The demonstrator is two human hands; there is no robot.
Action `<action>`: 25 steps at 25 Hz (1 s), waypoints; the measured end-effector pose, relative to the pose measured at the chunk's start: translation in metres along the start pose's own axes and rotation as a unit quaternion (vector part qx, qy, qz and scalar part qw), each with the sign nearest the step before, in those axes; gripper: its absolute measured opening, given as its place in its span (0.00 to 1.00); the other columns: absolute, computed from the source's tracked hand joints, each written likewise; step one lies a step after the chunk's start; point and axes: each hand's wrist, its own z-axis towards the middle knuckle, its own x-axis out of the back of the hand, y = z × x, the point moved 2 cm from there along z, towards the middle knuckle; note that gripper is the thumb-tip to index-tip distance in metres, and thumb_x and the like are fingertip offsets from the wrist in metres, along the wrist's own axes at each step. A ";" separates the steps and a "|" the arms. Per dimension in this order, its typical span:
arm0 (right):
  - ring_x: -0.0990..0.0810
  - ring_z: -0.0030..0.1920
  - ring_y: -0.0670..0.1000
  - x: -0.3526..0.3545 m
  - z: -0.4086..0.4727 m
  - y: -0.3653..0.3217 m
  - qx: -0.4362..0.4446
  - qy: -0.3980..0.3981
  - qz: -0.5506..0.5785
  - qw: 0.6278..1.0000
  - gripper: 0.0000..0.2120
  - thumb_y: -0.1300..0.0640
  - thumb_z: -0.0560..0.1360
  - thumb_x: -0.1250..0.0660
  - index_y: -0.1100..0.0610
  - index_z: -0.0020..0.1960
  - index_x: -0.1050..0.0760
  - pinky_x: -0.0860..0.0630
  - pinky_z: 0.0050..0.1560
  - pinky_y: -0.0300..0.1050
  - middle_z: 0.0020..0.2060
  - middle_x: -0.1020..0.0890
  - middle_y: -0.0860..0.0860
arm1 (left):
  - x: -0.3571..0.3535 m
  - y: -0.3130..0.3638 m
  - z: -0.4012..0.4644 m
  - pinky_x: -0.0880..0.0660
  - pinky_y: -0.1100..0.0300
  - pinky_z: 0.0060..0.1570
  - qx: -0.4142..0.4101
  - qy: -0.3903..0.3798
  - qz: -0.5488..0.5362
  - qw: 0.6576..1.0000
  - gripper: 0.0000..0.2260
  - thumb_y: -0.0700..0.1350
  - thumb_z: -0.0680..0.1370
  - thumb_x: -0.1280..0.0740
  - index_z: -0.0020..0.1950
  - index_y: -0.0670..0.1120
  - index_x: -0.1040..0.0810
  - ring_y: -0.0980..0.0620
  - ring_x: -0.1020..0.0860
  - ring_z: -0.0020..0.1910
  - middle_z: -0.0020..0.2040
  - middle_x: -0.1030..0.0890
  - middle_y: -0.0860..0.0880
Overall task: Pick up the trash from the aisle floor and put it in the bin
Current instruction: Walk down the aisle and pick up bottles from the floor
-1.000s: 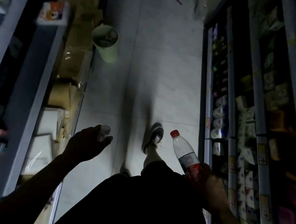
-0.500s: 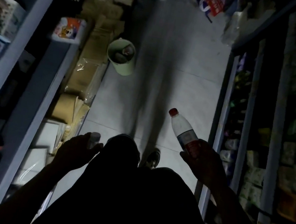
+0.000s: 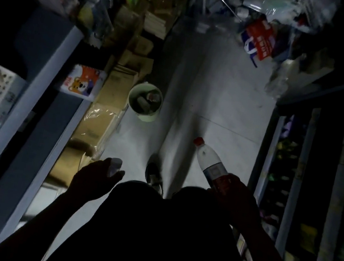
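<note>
1. Head view, looking down a dim shop aisle: closest to the camera are my dark clothes and both of my forearms, reaching forward.
2. My left hand [image 3: 96, 177] is curled around a small pale object [image 3: 114, 166]; only its rounded top shows above my fingers, and I cannot tell what it is.
3. My right hand [image 3: 234, 199] grips a plastic bottle [image 3: 209, 161] around its red label, with the red cap tilted up and away from me.
4. One of my shoes [image 3: 154, 176] stands on the pale tiled floor [image 3: 226, 107] between my two hands.
5. Farther ahead, a light green bin [image 3: 144, 115] sits on the floor at the left edge of the aisle, just beside stacked cardboard boxes [image 3: 108, 97]. It is well apart from both hands and already has some trash inside.
6. A white package with an orange cartoon animal [image 3: 82, 81] rests on the left shelf near the bin.
7. At the far end lie a red and blue bag [image 3: 259, 42] and crumpled clear plastic.
8. Stocked shelves [image 3: 317, 176] line the right side.
</note>
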 end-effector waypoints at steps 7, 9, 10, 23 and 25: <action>0.20 0.47 0.48 0.040 0.084 -0.017 -0.047 -0.012 0.002 0.999 0.29 0.28 0.68 0.31 0.41 0.63 0.30 0.22 0.48 0.48 0.49 0.21 0.41 | 0.074 0.072 0.146 0.29 0.58 0.48 -0.051 0.033 0.050 0.997 0.23 0.65 0.79 0.39 0.66 0.50 0.25 0.49 0.19 0.51 0.54 0.17 0.49; 0.20 0.50 0.48 0.053 0.132 -0.022 -0.055 -0.065 0.027 0.996 0.28 0.32 0.68 0.28 0.42 0.63 0.29 0.23 0.51 0.47 0.51 0.21 0.42 | 0.086 0.090 0.187 0.30 0.59 0.47 -0.025 0.029 0.040 0.998 0.22 0.64 0.79 0.37 0.64 0.50 0.24 0.50 0.19 0.51 0.54 0.17 0.50; 0.19 0.51 0.49 0.060 0.159 -0.028 -0.051 -0.095 0.035 0.994 0.29 0.32 0.67 0.30 0.45 0.63 0.28 0.23 0.53 0.47 0.52 0.19 0.44 | 0.091 0.098 0.205 0.31 0.59 0.47 -0.009 0.025 0.039 0.999 0.22 0.64 0.79 0.37 0.64 0.50 0.24 0.50 0.20 0.51 0.54 0.17 0.50; 0.22 0.42 0.39 0.047 0.421 -0.176 0.034 -0.245 -0.030 0.969 0.33 0.31 0.67 0.26 0.48 0.63 0.29 0.32 0.37 0.31 0.49 0.21 0.41 | 0.079 0.077 0.367 0.22 0.49 0.56 0.297 -0.008 -0.400 0.867 0.31 0.60 0.67 0.30 0.67 0.48 0.25 0.46 0.20 0.52 0.58 0.18 0.44; 0.18 0.47 0.47 0.002 0.449 -0.189 -0.008 -0.288 -0.014 0.957 0.36 0.38 0.68 0.23 0.52 0.68 0.31 0.24 0.43 0.39 0.54 0.19 0.49 | 0.052 0.047 0.405 0.22 0.50 0.48 0.332 -0.024 -0.420 0.844 0.31 0.61 0.64 0.27 0.62 0.47 0.24 0.45 0.19 0.48 0.56 0.17 0.41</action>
